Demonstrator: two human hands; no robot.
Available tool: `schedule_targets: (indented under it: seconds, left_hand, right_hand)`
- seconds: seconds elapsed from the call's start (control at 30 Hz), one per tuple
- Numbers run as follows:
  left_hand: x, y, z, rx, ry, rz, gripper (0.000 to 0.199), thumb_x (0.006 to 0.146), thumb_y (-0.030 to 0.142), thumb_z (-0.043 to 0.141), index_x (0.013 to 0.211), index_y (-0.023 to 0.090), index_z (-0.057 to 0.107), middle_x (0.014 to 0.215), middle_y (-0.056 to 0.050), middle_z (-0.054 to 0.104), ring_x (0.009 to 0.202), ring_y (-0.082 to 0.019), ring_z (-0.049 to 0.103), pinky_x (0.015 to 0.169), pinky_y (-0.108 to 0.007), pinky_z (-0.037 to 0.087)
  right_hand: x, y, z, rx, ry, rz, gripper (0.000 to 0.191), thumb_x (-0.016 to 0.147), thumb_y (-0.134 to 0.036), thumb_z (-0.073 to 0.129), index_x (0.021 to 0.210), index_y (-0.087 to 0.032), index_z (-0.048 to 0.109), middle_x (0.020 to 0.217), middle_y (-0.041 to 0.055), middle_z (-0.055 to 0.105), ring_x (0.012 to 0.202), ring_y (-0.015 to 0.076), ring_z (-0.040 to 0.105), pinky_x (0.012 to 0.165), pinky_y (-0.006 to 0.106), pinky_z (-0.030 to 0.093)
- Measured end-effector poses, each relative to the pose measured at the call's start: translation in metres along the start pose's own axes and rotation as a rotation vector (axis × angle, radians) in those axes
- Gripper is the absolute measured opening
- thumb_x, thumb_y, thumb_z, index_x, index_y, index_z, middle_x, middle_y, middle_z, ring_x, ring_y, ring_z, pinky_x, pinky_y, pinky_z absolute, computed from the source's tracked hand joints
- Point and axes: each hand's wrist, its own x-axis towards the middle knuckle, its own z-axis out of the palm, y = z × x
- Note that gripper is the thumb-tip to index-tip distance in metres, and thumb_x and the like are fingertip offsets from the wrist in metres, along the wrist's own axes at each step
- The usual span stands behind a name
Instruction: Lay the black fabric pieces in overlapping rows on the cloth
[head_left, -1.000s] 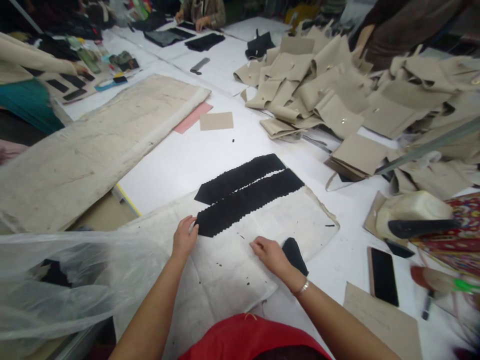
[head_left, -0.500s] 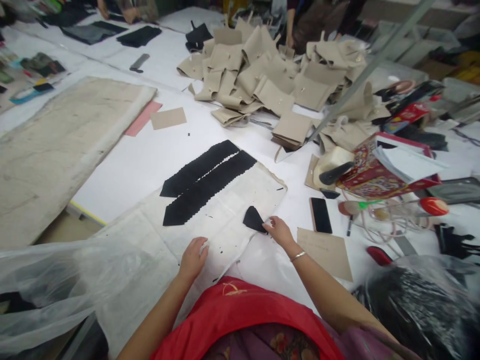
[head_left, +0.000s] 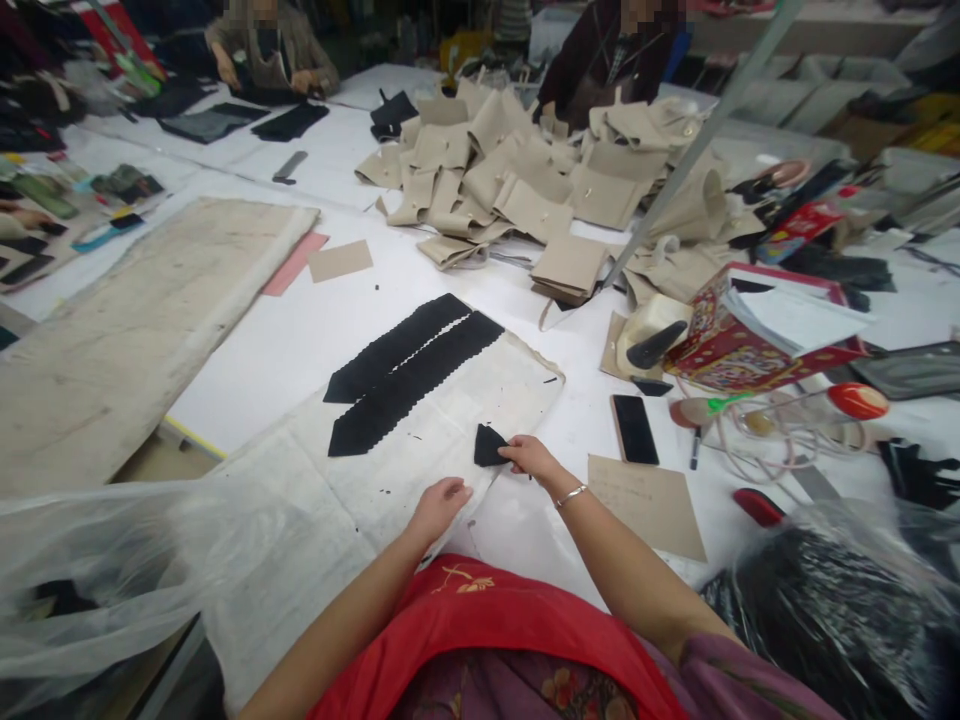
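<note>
In the head view, my right hand [head_left: 531, 458] pinches the right end of a small stack of black fabric pieces [head_left: 489, 446], just over the near right part of a whitish cloth-covered board [head_left: 420, 480]. My left hand [head_left: 441, 508] hovers to the left of it and nearer to me, fingers loosely bent, with nothing visible in them. Farther up the board, two rows of overlapping black pieces [head_left: 416, 385] lie side by side on a slant, their edges stepped and their near-left ends pointed.
Beige bag-like pieces [head_left: 517, 180] are heaped at the back, where two people work. To the right are a phone [head_left: 636, 430], a cardboard sheet [head_left: 645, 500], a red box [head_left: 765, 330] and black-filled plastic [head_left: 832, 600]. A slanting metal pole [head_left: 697, 150] and a stained board [head_left: 150, 330] flank the workspace.
My right hand has moved slightly left with the black fabric pieces. My left hand has moved right, closer to it. The view has tilted up, showing more of the people at the back.
</note>
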Motion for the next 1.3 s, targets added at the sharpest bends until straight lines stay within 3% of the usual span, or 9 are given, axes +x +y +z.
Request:
schedule_targets:
  seconds: [0.13,0.33,0.6,0.77,0.87,1.0,1.17,1.23,1.3]
  left_hand:
    - [0.003,0.029,0.011,-0.645,-0.185,-0.214,0.058,0.076,0.061,0.045,0.107,0.013,0.054,0.106,-0.015,0.061,0.093,-0.021,0.06,0.084,-0.036,0.044]
    - [-0.002,0.061,-0.001,-1.009,-0.144,-0.084,0.037,0.074,0.044,0.059,0.093,0.012,0.058,0.087,-0.008,0.063,0.078,-0.017,0.059,0.076,-0.031,0.047]
    - [-0.021,0.075,0.005,-0.68,0.098,0.184,0.035,0.062,0.043,0.068,0.082,0.016,0.06,0.074,-0.003,0.062,0.067,-0.016,0.058,0.064,-0.027,0.045]
    - [-0.04,0.083,0.001,-0.307,0.314,0.385,0.032,0.064,0.043,0.065,0.087,0.021,0.062,0.083,-0.004,0.065,0.082,-0.023,0.059,0.078,-0.033,0.046]
    - [-0.059,0.098,-0.006,-0.32,0.212,0.441,0.04,0.066,0.04,0.065,0.101,0.021,0.059,0.098,-0.005,0.064,0.096,-0.024,0.058,0.086,-0.033,0.044]
    - [-0.073,0.112,-0.011,-0.389,0.03,0.449,0.039,0.075,0.043,0.056,0.105,0.018,0.059,0.092,-0.006,0.065,0.086,-0.022,0.061,0.077,-0.032,0.048]
    - [-0.085,0.121,-0.012,-0.188,0.3,0.54,0.032,0.071,0.041,0.059,0.091,0.016,0.063,0.079,-0.005,0.064,0.08,-0.021,0.059,0.072,-0.032,0.05]
    - [-0.089,0.124,-0.011,-0.198,0.278,0.511,0.036,0.074,0.042,0.056,0.098,0.016,0.06,0.081,-0.005,0.062,0.075,-0.019,0.059,0.059,-0.029,0.052]
    - [-0.092,0.126,-0.007,-0.242,0.235,0.478,0.039,0.074,0.042,0.056,0.103,0.016,0.056,0.086,-0.006,0.061,0.071,-0.017,0.059,0.05,-0.025,0.051]
  right_hand:
    - [-0.041,-0.021,0.006,0.414,-0.183,-0.283,0.023,0.073,-0.038,0.054,0.077,-0.016,0.052,0.056,-0.0052,0.051,0.047,0.0069,0.045,0.048,0.019,0.036]
    - [-0.081,-0.044,0.0,0.425,-0.218,-0.395,0.023,0.072,-0.038,0.057,0.079,-0.017,0.051,0.057,-0.0064,0.047,0.047,0.0059,0.039,0.045,0.018,0.029]
    - [-0.09,-0.041,0.012,0.386,-0.21,-0.383,0.026,0.073,-0.043,0.054,0.07,-0.018,0.048,0.06,-0.0042,0.048,0.054,0.0089,0.048,0.047,0.02,0.04]
    - [-0.102,-0.053,0.028,0.509,-0.218,-0.331,0.033,0.075,-0.051,0.049,0.081,-0.019,0.042,0.062,-0.0033,0.052,0.045,0.0105,0.052,0.039,0.023,0.042]
    - [-0.119,-0.065,0.027,0.545,-0.048,-0.536,0.03,0.08,-0.049,0.046,0.083,-0.019,0.045,0.066,-0.0024,0.05,0.051,0.0098,0.051,0.044,0.022,0.044]
    - [-0.136,-0.075,0.02,0.439,0.062,-0.67,0.029,0.085,-0.048,0.039,0.091,-0.021,0.047,0.077,0.0008,0.054,0.064,0.0128,0.054,0.052,0.024,0.046]
    - [-0.149,-0.083,0.008,0.123,0.257,-0.707,0.031,0.086,-0.046,0.037,0.095,-0.02,0.052,0.088,0.0053,0.059,0.082,0.018,0.056,0.077,0.032,0.043]
    - [-0.148,-0.087,0.002,0.154,0.36,-0.705,0.035,0.085,-0.046,0.036,0.101,-0.018,0.051,0.101,0.0083,0.058,0.092,0.019,0.054,0.084,0.032,0.041]
    - [-0.146,-0.092,-0.002,0.275,0.338,-0.656,0.043,0.088,-0.048,0.027,0.108,-0.018,0.048,0.109,0.0097,0.056,0.097,0.0183,0.054,0.084,0.031,0.041]
